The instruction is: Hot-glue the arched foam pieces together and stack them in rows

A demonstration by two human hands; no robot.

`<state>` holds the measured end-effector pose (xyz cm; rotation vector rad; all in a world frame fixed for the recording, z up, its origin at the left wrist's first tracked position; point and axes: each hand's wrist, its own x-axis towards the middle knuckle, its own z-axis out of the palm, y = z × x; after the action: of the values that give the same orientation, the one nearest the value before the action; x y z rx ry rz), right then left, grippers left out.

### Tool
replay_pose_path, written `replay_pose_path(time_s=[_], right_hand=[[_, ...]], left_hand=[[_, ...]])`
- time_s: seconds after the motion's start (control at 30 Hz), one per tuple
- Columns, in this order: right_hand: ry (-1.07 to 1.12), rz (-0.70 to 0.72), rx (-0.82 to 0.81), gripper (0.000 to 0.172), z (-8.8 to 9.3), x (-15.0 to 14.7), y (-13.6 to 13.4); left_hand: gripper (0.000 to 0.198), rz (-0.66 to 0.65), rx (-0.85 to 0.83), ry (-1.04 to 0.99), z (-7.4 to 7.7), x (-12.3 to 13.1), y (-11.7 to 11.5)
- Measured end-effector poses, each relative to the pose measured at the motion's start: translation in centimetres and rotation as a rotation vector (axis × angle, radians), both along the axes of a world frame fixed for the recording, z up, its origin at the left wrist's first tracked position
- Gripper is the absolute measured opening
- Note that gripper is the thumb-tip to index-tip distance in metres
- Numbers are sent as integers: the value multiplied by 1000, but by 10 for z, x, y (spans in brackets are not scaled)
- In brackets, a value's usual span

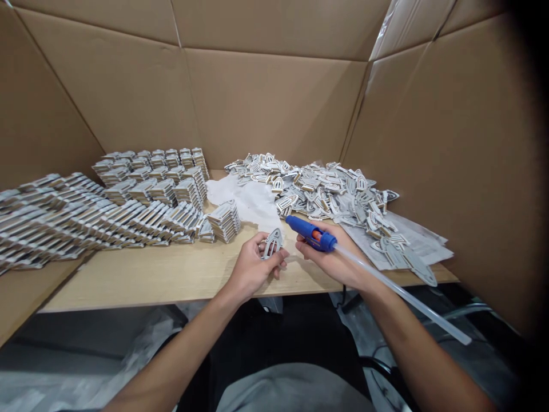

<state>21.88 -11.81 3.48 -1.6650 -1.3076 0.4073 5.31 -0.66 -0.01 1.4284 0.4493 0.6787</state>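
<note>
Between the thumb and fingers of my left hand is a small grey arched window-shaped piece, held upright above the table's front edge. My right hand is wrapped round a blue glue gun with an orange part showing in its side. A long translucent glue stick sticks out of the gun's back end and runs over my right forearm. The gun's tip points up and left, apart from the piece. Some fingers of my right hand are hidden beneath the gun.
Neat stacks of matching pieces fill the left of the wooden table. A loose heap of them lies at the back right, partly on white paper. Cardboard walls close in the back and sides.
</note>
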Motion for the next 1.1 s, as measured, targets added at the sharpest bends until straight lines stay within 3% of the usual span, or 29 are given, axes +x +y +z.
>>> replay_pose_path(time_s=[0.4, 0.87, 1.1], right_hand=[[-13, 5, 2, 11, -2, 2, 0], [-18, 6, 23, 26, -2, 1, 1], [-29, -10, 17, 15, 0, 0, 1]], left_hand=[[38, 4, -3, 5, 0, 1, 0], [40, 8, -2, 1, 0, 1, -1], [42, 1, -9, -4, 1, 1, 0]])
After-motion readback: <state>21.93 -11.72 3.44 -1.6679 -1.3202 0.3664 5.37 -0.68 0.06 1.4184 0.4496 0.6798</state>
